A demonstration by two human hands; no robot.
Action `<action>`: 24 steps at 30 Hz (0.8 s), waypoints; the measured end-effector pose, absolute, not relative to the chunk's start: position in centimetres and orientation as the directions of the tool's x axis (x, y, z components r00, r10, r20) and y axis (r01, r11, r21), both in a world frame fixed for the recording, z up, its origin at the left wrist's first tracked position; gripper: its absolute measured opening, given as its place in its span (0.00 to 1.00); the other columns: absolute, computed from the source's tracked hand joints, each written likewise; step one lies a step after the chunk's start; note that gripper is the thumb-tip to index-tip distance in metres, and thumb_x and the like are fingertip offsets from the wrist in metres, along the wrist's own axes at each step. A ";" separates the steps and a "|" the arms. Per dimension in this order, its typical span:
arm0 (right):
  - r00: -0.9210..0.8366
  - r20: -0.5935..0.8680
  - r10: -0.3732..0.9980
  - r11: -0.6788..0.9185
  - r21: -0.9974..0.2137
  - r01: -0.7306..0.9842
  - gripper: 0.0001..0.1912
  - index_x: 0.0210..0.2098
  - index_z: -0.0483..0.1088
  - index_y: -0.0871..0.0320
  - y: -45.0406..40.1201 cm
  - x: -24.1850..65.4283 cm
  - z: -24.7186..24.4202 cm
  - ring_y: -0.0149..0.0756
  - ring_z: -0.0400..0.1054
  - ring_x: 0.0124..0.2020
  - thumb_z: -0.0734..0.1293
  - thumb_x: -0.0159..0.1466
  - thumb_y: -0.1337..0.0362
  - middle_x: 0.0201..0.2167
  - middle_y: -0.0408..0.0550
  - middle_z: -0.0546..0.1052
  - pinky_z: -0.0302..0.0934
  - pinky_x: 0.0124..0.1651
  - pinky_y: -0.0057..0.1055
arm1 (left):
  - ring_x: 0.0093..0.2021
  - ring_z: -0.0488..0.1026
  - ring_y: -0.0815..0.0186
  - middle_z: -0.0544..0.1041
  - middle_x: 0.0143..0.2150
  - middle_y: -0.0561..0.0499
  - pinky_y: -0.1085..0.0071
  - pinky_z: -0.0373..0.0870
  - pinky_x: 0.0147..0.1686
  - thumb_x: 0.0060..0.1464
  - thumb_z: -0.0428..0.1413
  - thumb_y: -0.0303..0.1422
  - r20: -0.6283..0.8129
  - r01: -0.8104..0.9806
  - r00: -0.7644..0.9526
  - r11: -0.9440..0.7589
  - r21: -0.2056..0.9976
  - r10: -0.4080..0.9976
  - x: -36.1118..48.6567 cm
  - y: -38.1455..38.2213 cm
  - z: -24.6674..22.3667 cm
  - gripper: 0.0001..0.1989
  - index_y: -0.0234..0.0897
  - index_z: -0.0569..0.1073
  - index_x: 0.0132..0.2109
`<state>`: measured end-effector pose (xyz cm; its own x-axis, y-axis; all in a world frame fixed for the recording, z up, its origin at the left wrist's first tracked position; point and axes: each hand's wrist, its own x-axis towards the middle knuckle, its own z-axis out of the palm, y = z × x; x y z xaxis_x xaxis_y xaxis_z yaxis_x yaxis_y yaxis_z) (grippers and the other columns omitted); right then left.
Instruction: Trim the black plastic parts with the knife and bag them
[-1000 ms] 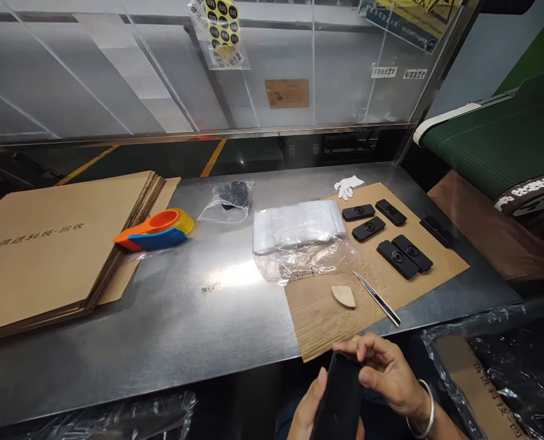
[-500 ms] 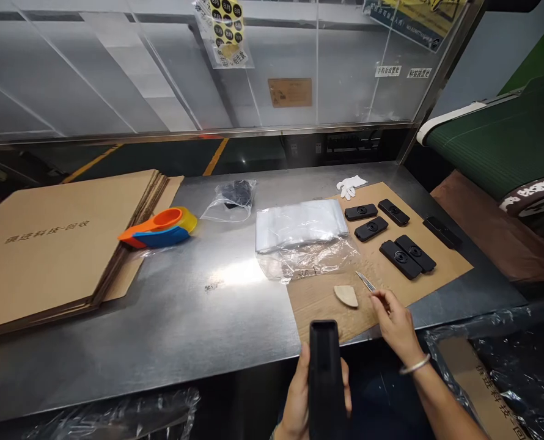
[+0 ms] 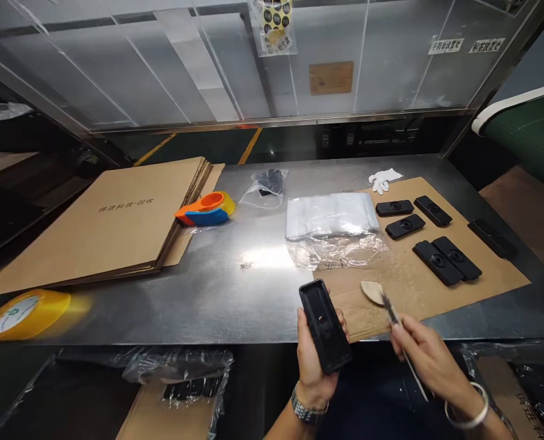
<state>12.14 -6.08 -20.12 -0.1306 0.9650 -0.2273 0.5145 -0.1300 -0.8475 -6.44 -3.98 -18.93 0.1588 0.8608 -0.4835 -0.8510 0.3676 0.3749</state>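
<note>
My left hand is wrapped round a long black plastic housing, its hollow side up, just off the table's front edge. A small light spot shows inside the hollow. In my right hand is a slim metal craft knife, its tip pointing up and left, by the tan quarter-round piece on the cardboard sheet; whether they touch I cannot tell. Several black plastic parts with round centres lie on the sheet at the right. Another dark part sits at its right edge.
A stack of clear plastic bags lies mid-table. Left are flat cartons, an orange-and-blue tape dispenser and a yellow tape roll. A bag with black items and a white glove lie behind. A conveyor belt stands right.
The black housing has come up and tilted, so its inside shows more. My right hand has turned, with the knife now pointing up and left at the tan piece. The view has shifted left.
</note>
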 end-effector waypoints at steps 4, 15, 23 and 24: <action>-0.381 -0.420 0.824 -0.258 -0.876 0.407 0.20 0.29 0.62 0.57 -8.7 8.4 -16.7 0.25 0.55 0.12 0.50 0.66 0.50 0.11 0.34 0.60 0.49 0.19 0.22 | 0.24 0.65 0.69 0.70 0.26 0.49 0.75 0.64 0.24 0.55 0.43 0.50 -0.451 -0.832 0.088 0.314 0.457 0.888 -6.5 -3.9 -19.3 0.25 0.34 0.74 0.39; -0.484 -0.518 0.705 -0.190 -0.796 0.575 0.20 0.25 0.60 0.55 -8.7 6.7 -14.1 0.29 0.57 0.19 0.49 0.65 0.52 0.14 0.39 0.64 0.50 0.24 0.24 | 0.24 0.65 0.69 0.72 0.25 0.48 0.74 0.66 0.24 0.55 0.40 0.51 -0.337 -0.790 -0.036 0.180 0.586 0.941 -6.7 -4.1 -19.4 0.29 0.32 0.76 0.31; -0.455 -0.457 0.764 -0.118 -0.792 0.598 0.18 0.23 0.60 0.54 -9.1 6.5 -14.2 0.30 0.61 0.20 0.52 0.65 0.56 0.14 0.39 0.67 0.52 0.24 0.24 | 0.24 0.66 0.68 0.73 0.27 0.48 0.73 0.65 0.24 0.52 0.44 0.52 -0.333 -0.767 -0.099 0.142 0.626 0.938 -6.6 -4.3 -19.7 0.27 0.34 0.76 0.32; -0.454 -0.449 0.770 -0.103 -0.789 0.605 0.18 0.23 0.61 0.54 -9.1 6.5 -14.2 0.30 0.62 0.20 0.52 0.66 0.56 0.14 0.39 0.68 0.52 0.24 0.24 | 0.25 0.66 0.68 0.73 0.27 0.48 0.73 0.65 0.25 0.52 0.44 0.52 -0.329 -0.763 -0.111 0.132 0.633 0.938 -6.6 -4.3 -19.8 0.27 0.34 0.76 0.32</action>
<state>6.49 -9.08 -14.23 -0.4542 0.7696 -0.4488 0.6051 -0.1033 -0.7894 -6.56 -4.32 -19.76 -0.1108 0.9376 -0.3295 -0.7625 0.1324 0.6333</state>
